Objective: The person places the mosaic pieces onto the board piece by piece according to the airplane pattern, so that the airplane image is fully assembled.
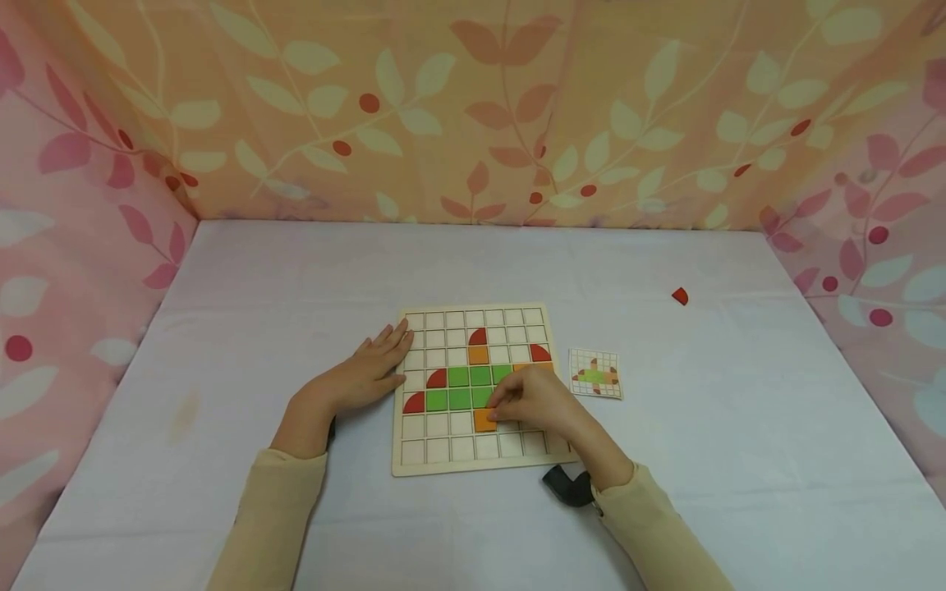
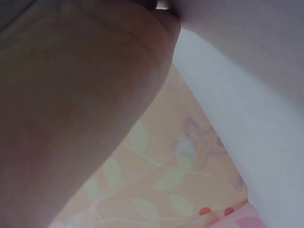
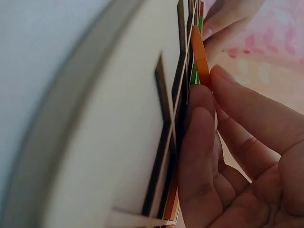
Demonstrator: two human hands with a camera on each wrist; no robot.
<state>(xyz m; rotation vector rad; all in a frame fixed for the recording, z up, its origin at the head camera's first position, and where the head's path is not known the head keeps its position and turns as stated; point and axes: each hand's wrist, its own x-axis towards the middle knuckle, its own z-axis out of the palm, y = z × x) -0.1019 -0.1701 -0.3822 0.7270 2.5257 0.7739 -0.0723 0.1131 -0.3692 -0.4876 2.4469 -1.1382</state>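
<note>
A wooden grid board point(image 1: 438, 451) lies on the table with green squares point(image 1: 459, 399), red quarter-circles point(image 1: 437, 378) and orange squares point(image 1: 479, 355) in its cells. My right hand point(image 1: 538, 400) is over the board's right part, hiding some cells. Its thumb and fingertips pinch the edge of an orange square tile point(image 1: 484, 420) below the green rows. In the right wrist view this tile point(image 3: 200, 54) stands tilted against the grid. My left hand point(image 1: 369, 371) lies with fingers extended on the board's left edge. The left wrist view shows mostly the underside of that hand point(image 2: 85, 95).
To the right of the board lies a small pattern card point(image 1: 595, 374) with a coloured figure on a grid. A loose red quarter-circle point(image 1: 680, 296) is farther back on the white tablecloth point(image 1: 739, 460). Patterned cloth point(image 1: 473, 107) walls in the back and sides.
</note>
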